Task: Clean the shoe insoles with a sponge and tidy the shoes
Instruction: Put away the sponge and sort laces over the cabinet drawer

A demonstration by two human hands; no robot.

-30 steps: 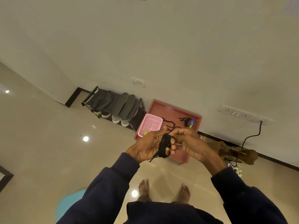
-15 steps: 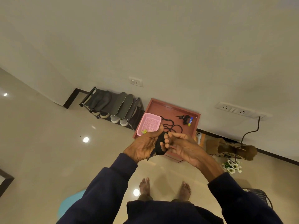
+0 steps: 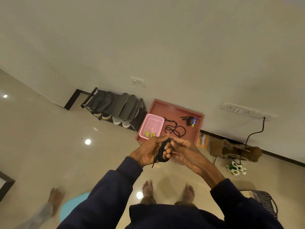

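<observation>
1. Over the last second we have drawn our hands closer together. The right hand [image 3: 184, 151], which had been drawing a turn of the black shoelace [image 3: 162, 152] out to the side, is now pressed in against the left hand [image 3: 148, 151], and the lace has tightened into a denser wad. A second person's bare foot [image 3: 56, 198] has also entered at lower left, beside the blue mat [image 3: 72, 205].

2. We judge the winding to be almost finished, as only a short tail hangs below the left palm. This looks like the tidying half of the job. Dark insoles [image 3: 125, 104] already lie across the top of the shoe rack [image 3: 113, 108], with pale shoes [image 3: 121, 121] tucked beneath.

3. The wad sits between our two palms, held at chest height well above the floor. The left fingers [image 3: 162, 138] curl over its top and clasp it, and the right fingers [image 3: 167, 153] are bent in and pinch its near side. Neither hand is free.

4. Below and beyond our hands, the red tray [image 3: 175, 108] lies on the floor against the wall. It holds a pink basket [image 3: 152, 124], a loose lace [image 3: 175, 129] lying in loops and a small wound bundle [image 3: 188, 119]. We expect the lace in hand to join them.
</observation>
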